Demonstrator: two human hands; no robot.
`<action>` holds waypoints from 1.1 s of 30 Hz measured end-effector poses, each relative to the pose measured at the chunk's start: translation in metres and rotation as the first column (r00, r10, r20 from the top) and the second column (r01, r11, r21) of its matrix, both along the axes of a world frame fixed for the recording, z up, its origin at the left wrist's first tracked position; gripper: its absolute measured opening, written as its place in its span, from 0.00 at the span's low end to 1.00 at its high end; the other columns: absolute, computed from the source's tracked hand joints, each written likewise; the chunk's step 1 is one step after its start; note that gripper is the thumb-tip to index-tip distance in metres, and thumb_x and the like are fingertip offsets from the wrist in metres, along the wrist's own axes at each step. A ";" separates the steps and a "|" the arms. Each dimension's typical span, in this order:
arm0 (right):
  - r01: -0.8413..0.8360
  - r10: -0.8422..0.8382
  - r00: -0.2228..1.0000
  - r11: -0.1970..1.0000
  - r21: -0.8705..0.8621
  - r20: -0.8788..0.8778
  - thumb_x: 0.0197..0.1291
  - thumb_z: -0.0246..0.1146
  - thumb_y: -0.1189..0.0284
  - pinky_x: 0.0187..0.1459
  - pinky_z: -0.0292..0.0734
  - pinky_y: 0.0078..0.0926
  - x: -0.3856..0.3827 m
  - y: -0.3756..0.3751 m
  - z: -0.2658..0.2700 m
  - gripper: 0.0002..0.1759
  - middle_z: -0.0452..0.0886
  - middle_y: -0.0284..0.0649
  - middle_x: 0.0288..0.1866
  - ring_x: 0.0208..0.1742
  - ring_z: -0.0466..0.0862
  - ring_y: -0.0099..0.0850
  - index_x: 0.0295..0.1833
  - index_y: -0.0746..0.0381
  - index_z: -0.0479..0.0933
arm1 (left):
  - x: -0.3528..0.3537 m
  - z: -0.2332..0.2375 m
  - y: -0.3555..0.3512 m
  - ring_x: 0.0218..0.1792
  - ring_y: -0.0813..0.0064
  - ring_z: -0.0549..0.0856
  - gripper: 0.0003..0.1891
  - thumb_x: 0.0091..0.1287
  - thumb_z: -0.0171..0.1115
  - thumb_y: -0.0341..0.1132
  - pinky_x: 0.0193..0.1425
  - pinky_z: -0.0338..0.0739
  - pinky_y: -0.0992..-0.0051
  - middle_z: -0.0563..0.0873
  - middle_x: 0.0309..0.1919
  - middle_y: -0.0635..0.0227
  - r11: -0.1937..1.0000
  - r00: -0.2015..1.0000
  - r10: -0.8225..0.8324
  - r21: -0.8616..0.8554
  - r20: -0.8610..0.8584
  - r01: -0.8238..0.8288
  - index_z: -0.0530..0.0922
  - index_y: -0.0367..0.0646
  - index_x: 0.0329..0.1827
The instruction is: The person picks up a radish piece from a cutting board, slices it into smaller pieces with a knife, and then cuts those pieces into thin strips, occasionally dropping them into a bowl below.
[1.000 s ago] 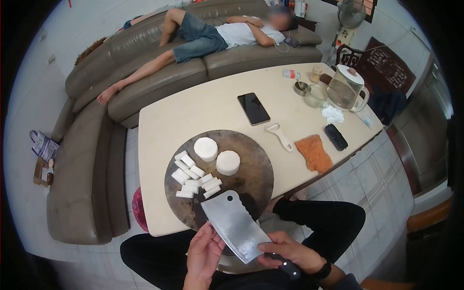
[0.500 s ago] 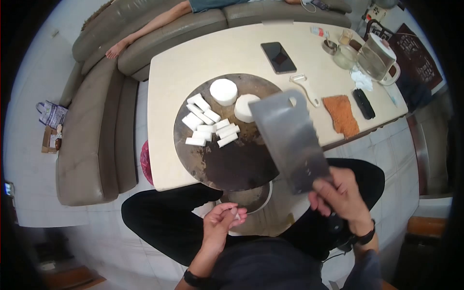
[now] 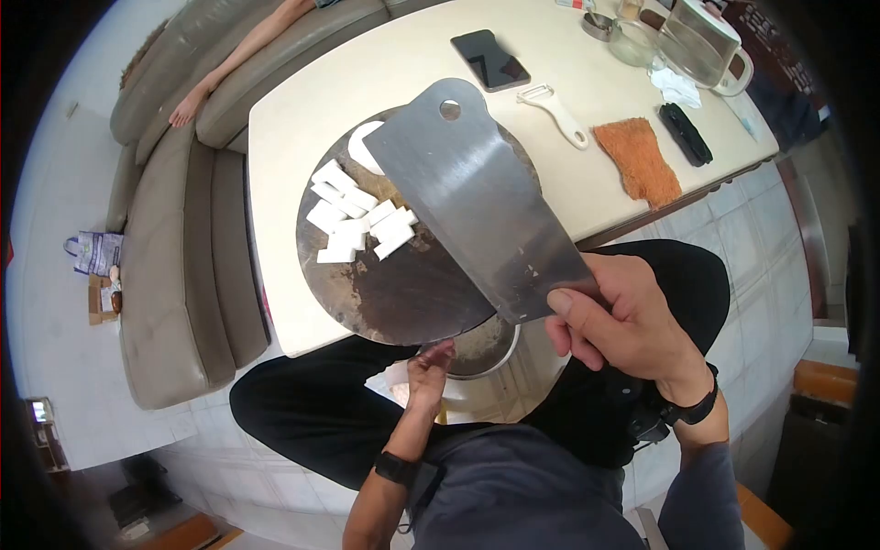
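Observation:
My right hand (image 3: 632, 316) is closed around a wide cleaver (image 3: 477, 197), whose blade is raised and slants up to the left over the round cutting board (image 3: 394, 298). White cut sticks (image 3: 335, 220) that look like radish lie grouped on the board's left half. Behind them a thick white round piece (image 3: 365, 148) is partly covered by the blade. My left hand (image 3: 428, 374) is low at the board's near edge, beside the rim of a metal basin (image 3: 490, 362). Its fingers are in shadow, and I cannot see whether they hold anything.
The cream table (image 3: 284, 183) carries a phone (image 3: 490, 60), a peeler (image 3: 556, 116), an orange cloth (image 3: 637, 160), a black case (image 3: 685, 134) and a clear pitcher (image 3: 698, 41). A person's bare leg (image 3: 243, 60) rests on the sofa (image 3: 188, 284).
The cleaver has moved up and left, now covering the second round white piece. My left hand has shifted slightly up toward the board's near edge. The view has tilted.

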State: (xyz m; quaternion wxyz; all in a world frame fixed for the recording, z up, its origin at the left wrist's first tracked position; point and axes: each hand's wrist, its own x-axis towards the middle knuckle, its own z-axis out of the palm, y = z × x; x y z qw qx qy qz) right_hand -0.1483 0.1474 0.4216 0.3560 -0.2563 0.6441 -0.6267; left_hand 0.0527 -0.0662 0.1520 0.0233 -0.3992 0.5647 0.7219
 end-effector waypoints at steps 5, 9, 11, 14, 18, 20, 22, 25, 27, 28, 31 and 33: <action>0.105 -0.106 0.991 0.994 0.020 0.078 0.68 0.54 0.75 0.18 0.64 0.15 0.001 0.004 0.003 0.08 0.77 0.32 0.21 0.16 0.69 0.15 0.44 0.69 0.75 | -0.023 0.103 0.011 0.41 0.76 0.86 0.08 0.68 0.63 0.24 0.50 0.81 0.77 0.88 0.43 0.63 0.940 0.937 -0.336 -0.085 -0.091 0.329 0.84 0.34 0.48; 0.155 -0.154 0.987 0.988 -0.018 0.054 0.68 0.55 0.76 0.18 0.64 0.15 -0.002 0.005 0.002 0.07 0.77 0.34 0.21 0.16 0.69 0.16 0.44 0.70 0.75 | -0.037 0.192 0.008 0.40 0.77 0.86 0.08 0.67 0.62 0.21 0.49 0.81 0.78 0.87 0.41 0.63 0.903 0.902 -0.419 -0.151 -0.102 0.402 0.84 0.33 0.46; 0.199 -0.197 0.979 0.979 -0.034 0.055 0.68 0.56 0.76 0.18 0.64 0.15 -0.002 0.003 0.003 0.07 0.77 0.36 0.22 0.16 0.70 0.16 0.43 0.70 0.74 | -0.046 0.216 0.001 0.40 0.79 0.85 0.08 0.67 0.62 0.21 0.48 0.80 0.80 0.87 0.40 0.63 0.909 0.874 -0.387 -0.279 -0.292 0.309 0.84 0.34 0.47; 0.192 -0.192 0.981 0.981 -0.008 0.036 0.68 0.56 0.76 0.19 0.64 0.14 -0.001 0.000 0.001 0.06 0.77 0.35 0.21 0.16 0.70 0.16 0.42 0.69 0.74 | -0.078 0.236 -0.010 0.42 0.76 0.84 0.09 0.64 0.65 0.21 0.47 0.78 0.78 0.86 0.41 0.64 0.688 0.912 -0.349 -0.719 -0.214 0.095 0.84 0.34 0.47; 0.159 -0.159 0.987 0.987 -0.011 0.040 0.68 0.57 0.75 0.19 0.64 0.15 0.000 -0.004 -0.001 0.06 0.77 0.34 0.21 0.16 0.70 0.16 0.41 0.68 0.74 | -0.111 0.216 -0.036 0.42 0.62 0.85 0.11 0.61 0.67 0.24 0.47 0.78 0.70 0.85 0.42 0.58 0.202 0.908 -0.393 -0.977 -0.147 -0.071 0.82 0.34 0.46; 0.140 -0.141 0.990 0.990 0.027 0.009 0.68 0.57 0.74 0.19 0.65 0.15 0.000 -0.002 -0.004 0.06 0.77 0.33 0.22 0.16 0.70 0.15 0.41 0.67 0.74 | -0.116 0.206 -0.040 0.43 0.58 0.84 0.11 0.60 0.67 0.23 0.47 0.78 0.68 0.84 0.42 0.56 0.182 0.914 -0.391 -0.982 -0.111 -0.042 0.81 0.34 0.46; 0.134 -0.134 0.991 0.990 0.034 -0.015 0.68 0.57 0.73 0.19 0.65 0.15 -0.001 -0.003 -0.005 0.07 0.76 0.32 0.22 0.17 0.70 0.15 0.41 0.67 0.74 | -0.120 0.203 -0.041 0.43 0.53 0.83 0.11 0.59 0.67 0.23 0.47 0.77 0.67 0.84 0.41 0.55 0.164 0.919 -0.388 -0.986 -0.073 -0.009 0.80 0.34 0.45; 0.126 -0.125 0.992 0.991 0.051 -0.025 0.69 0.57 0.73 0.20 0.65 0.15 0.000 -0.003 -0.006 0.07 0.76 0.31 0.22 0.17 0.70 0.14 0.41 0.66 0.74 | -0.119 0.200 -0.043 0.43 0.53 0.83 0.11 0.60 0.66 0.22 0.47 0.77 0.66 0.83 0.40 0.54 0.120 0.921 -0.388 -0.993 -0.037 0.011 0.79 0.34 0.44; 0.120 -0.119 0.993 0.991 0.057 -0.018 0.69 0.57 0.72 0.20 0.66 0.15 0.000 -0.004 -0.005 0.07 0.76 0.30 0.22 0.18 0.70 0.14 0.41 0.66 0.74 | -0.117 0.199 -0.048 0.43 0.52 0.81 0.12 0.59 0.64 0.21 0.47 0.76 0.61 0.82 0.40 0.54 0.156 0.869 -0.490 -0.988 -0.075 0.003 0.80 0.36 0.46; 0.119 -0.118 0.993 0.991 0.066 -0.030 0.69 0.57 0.72 0.20 0.66 0.15 0.001 -0.004 -0.004 0.07 0.76 0.30 0.22 0.18 0.71 0.14 0.41 0.66 0.74 | -0.115 0.201 -0.048 0.43 0.52 0.81 0.12 0.59 0.64 0.21 0.47 0.76 0.61 0.82 0.40 0.54 0.157 0.868 -0.490 -0.988 -0.074 0.005 0.80 0.36 0.46; 0.109 -0.107 0.994 0.991 0.072 -0.035 0.68 0.58 0.72 0.21 0.66 0.15 0.001 -0.004 -0.004 0.07 0.76 0.30 0.22 0.18 0.71 0.14 0.42 0.66 0.74 | -0.098 0.213 -0.048 0.42 0.53 0.82 0.12 0.59 0.64 0.20 0.45 0.76 0.62 0.81 0.40 0.56 0.219 0.792 -0.602 -0.975 -0.104 0.039 0.81 0.37 0.46; 0.102 -0.100 0.995 0.992 0.070 -0.022 0.68 0.58 0.72 0.21 0.66 0.15 0.001 -0.003 -0.006 0.07 0.76 0.29 0.22 0.18 0.71 0.14 0.42 0.66 0.74 | -0.084 0.221 -0.049 0.41 0.56 0.81 0.12 0.58 0.64 0.19 0.43 0.77 0.64 0.81 0.41 0.58 0.196 0.734 -0.678 -0.972 -0.040 0.128 0.82 0.37 0.45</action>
